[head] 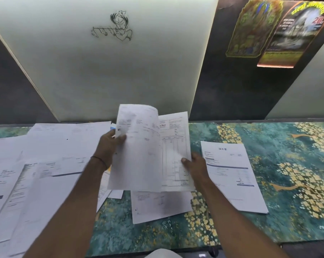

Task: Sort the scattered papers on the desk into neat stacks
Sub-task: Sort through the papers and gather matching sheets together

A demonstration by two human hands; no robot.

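My left hand (109,144) pinches the upper left edge of a white sheet (137,151) held up above the desk, its top corner curling over. My right hand (195,165) grips the lower right edge of a printed invoice sheet (176,146) that sits behind the first one. Both sheets hang in the air over the middle of the desk. A loose sheet (157,205) lies flat below them. A neat stack of papers (231,175) lies to the right. Several scattered, overlapping papers (36,164) cover the left side of the desk.
The desk top (287,164) has a teal and gold floral pattern, bare on its right side. A pale wall panel (101,62) with a line drawing rises behind the desk. Colourful posters (272,30) hang at the upper right. The desk's front edge runs along the bottom.
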